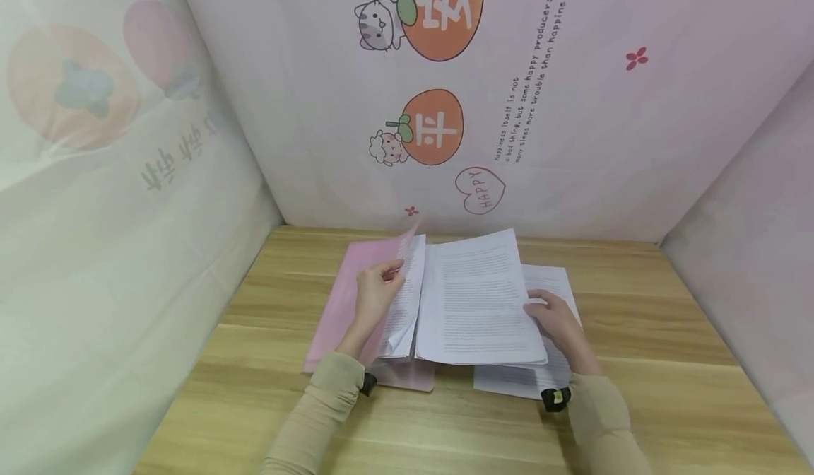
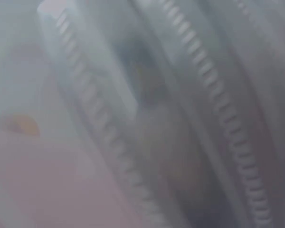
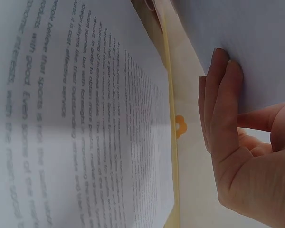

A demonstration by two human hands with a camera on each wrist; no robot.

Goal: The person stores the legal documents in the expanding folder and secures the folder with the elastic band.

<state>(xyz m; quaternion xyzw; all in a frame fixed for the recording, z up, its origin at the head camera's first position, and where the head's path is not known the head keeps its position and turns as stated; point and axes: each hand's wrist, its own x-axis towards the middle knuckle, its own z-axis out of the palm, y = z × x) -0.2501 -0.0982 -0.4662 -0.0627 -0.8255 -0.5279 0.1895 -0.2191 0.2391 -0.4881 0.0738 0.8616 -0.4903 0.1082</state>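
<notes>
A light wooden table [image 1: 483, 429] with streaked grain fills the lower part of the head view, enclosed by pale fabric panels on three sides. The back panel [image 1: 572, 178] carries printed orange persimmons [image 1: 435, 127] with Chinese characters, a cartoon cat [image 1: 379, 24], a cartoon sheep [image 1: 388, 148], lines of English lettering and a red heart outline [image 1: 480, 191] reading HAPPY; the left panel [image 1: 95, 249] shows fainter fruit prints. On the middle of the table lies an open pink folder [image 1: 350, 284], with a batch of printed pages [image 1: 483, 298] spread to its right and overlapping a paper sheet [image 1: 521, 382] that rests on the wood. Both forearms reach in from the near edge in beige sleeves, a black device [image 1: 555, 399] at the right wrist. The left hand [image 1: 375, 298] is bent inward, its thumb and forefinger pinching the raised pink leaf of the folder; the left wrist view is too blurred to add detail. The right hand [image 1: 559, 323], turned in from the right, pinches the outer edge of the printed pages between thumb and extended fingers.
</notes>
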